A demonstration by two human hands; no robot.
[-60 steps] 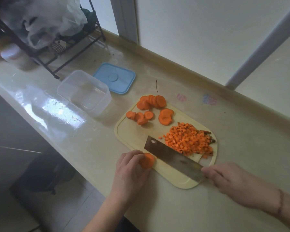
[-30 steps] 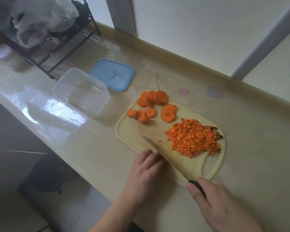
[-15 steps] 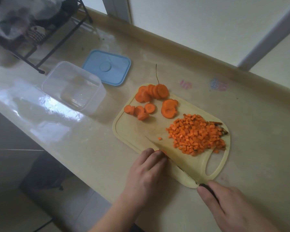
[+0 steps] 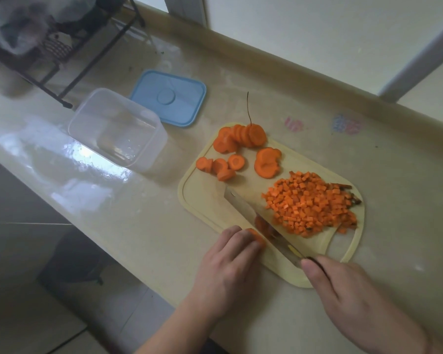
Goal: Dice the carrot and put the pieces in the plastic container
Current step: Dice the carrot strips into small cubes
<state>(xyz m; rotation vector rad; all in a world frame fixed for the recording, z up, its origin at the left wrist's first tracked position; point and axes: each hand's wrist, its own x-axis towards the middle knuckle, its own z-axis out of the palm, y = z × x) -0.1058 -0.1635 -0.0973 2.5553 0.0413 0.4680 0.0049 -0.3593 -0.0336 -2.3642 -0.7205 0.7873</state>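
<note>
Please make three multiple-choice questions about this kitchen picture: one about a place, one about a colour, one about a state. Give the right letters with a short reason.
1. Where does the diced carrot lie?
A. in the container
B. on the board
C. on the lid

2. What colour is the lid?
A. blue
B. red
C. black

3. What is the state of the container?
A. full of carrot
B. closed
C. open, no carrot inside

Answers:
1 B: the pile sits on the board.
2 A: the lid beside the container is light blue.
3 C: its lid lies apart, and it looks clear inside.
</note>
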